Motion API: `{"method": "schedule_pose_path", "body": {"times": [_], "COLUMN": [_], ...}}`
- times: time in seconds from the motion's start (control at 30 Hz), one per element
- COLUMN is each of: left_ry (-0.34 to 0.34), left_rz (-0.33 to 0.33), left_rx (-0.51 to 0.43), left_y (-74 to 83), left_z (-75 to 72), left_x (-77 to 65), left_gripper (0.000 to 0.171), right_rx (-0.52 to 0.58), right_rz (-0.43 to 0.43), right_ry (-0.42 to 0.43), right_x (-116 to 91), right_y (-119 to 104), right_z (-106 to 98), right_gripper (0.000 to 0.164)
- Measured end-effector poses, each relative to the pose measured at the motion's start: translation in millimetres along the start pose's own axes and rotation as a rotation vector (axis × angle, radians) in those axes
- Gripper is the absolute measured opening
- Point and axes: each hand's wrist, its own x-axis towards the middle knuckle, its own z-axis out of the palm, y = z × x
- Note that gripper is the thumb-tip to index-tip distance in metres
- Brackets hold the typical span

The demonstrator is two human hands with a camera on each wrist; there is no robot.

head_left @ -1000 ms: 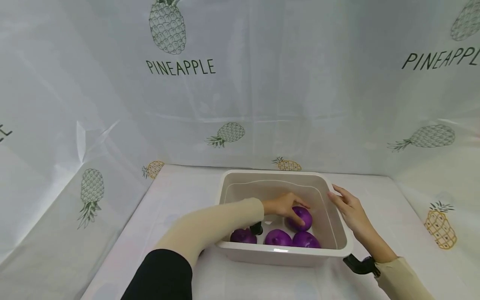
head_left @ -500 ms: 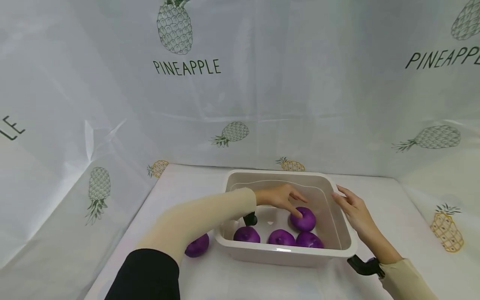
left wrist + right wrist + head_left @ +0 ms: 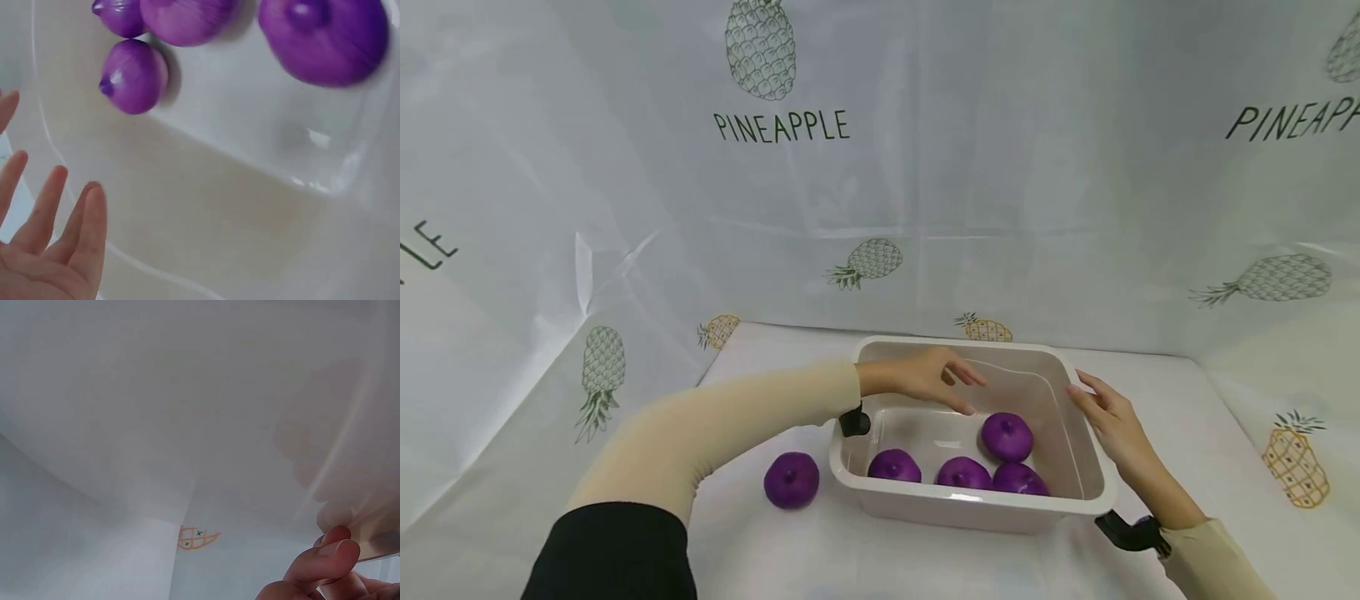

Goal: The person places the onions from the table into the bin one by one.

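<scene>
Inside the off-white plastic basin (image 3: pixel 947 496) lie several purple onions, shiny and pointed at the tip. The nearest to my left hand (image 3: pixel 917 373) is an onion (image 3: pixel 1007 437) at the basin's right side. That hand hovers over the basin, fingers spread, touching nothing; the left wrist view shows its palm (image 3: pixel 47 262) and loose onions apart from it. At the right rim, my right hand (image 3: pixel 1108 425) holds the basin's edge, with bent fingers (image 3: pixel 325 559) against it in the right wrist view. Another onion (image 3: pixel 792 480) sits on the table outside, left of the basin.
A white sheet covers the table (image 3: pixel 925 567). Behind it rises a pineapple-printed curtain (image 3: pixel 985 200), which also closes off the left and right sides. Black camera mounts (image 3: pixel 1135 533) stick out at both wrists.
My left hand has let go of the onion at the basin's right side and moved up and left. The onion outside has come out from behind my left arm. My right hand stays at the rim.
</scene>
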Motion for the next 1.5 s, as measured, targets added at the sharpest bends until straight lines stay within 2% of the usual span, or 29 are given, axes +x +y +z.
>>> {"method": "schedule_pose_path", "body": {"times": [0.17, 0.33, 0.5, 0.7, 0.8, 0.93, 1.03, 1.27, 1.37, 1.5], "left_ry": [0.144, 0.277, 0.356, 0.433, 0.447, 0.449, 0.454, 0.501, 0.513, 0.503], "left_rz": [-0.009, 0.004, 0.002, -0.035, -0.052, -0.083, -0.098, -0.101, -0.122, -0.159], "left_rx": [0.065, 0.012, -0.012, -0.030, -0.028, -0.012, -0.016, -0.053, -0.071, -0.077], "left_y": [-3.4, -12.3, -26.6, -44.0, -53.0, -66.0, -75.3, -105.5, -119.9, -131.5], "left_z": [-21.3, -43.6, -58.4, -65.1, -66.2, -62.5, -54.5, -22.7, -7.2, 8.8], "left_x": [-26.0, -56.2, -87.3, -124.5, -142.3, -164.5, -179.0, -200.7, -208.7, -216.2], "left_gripper": [0.047, 0.050, 0.053, 0.054, 0.056, 0.059, 0.061, 0.068, 0.069, 0.070], "right_rx": [0.025, 0.021, 0.014, 0.036, 0.040, 0.036, 0.025, 0.016, 0.024, 0.019], "right_rz": [0.021, 0.026, 0.024, 0.011, 0.014, 0.021, 0.027, 0.026, 0.020, 0.021], "right_ry": [-0.010, -0.004, 0.002, 0.007, 0.005, 0.002, 0.000, 0.006, 0.009, 0.009], "right_x": [3, 5, 5, 5, 4, 4, 3, 2, 3, 3], "right_y": [0, -1, -3, -3, -4, -4, -4, -3, -3, -3], "right_z": [0, 1, 2, 2, 3, 3, 3, 3, 3, 3], "right_gripper": [0.053, 0.053, 0.055, 0.055, 0.056, 0.056, 0.057, 0.055, 0.055, 0.055]}}
